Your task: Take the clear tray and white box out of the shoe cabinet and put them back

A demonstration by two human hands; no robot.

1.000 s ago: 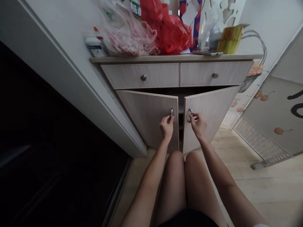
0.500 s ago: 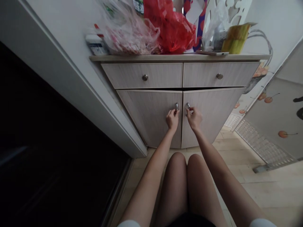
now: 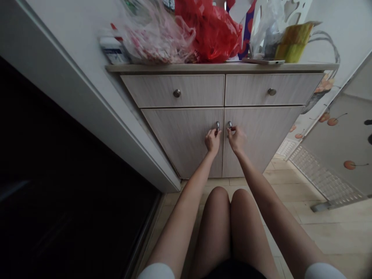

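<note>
A pale wood-grain cabinet stands in front of me, its left door (image 3: 186, 135) and right door (image 3: 264, 135) lying flush with the frame. My left hand (image 3: 212, 140) is closed on the left door's metal handle (image 3: 217, 124), with the fingers pinching its lower end. On the other side of the narrow gap, my right hand (image 3: 236, 138) pinches the right door's metal handle (image 3: 229, 124). The upper part of each handle shows above the fingers; the lower part is hidden.
Above the doors are a left drawer (image 3: 151, 91) and a right drawer (image 3: 293, 90). The cabinet top (image 3: 180, 69) bears a red plastic bag (image 3: 215, 35), a clear bag (image 3: 157, 38), a white bottle (image 3: 114, 50) and a yellow pouch (image 3: 293, 42). A folding screen (image 3: 328, 143) stands at right.
Both cabinet doors were slightly ajar, with a dark gap under the drawers; now they are closed flat. My hands moved forward with the handles.
</note>
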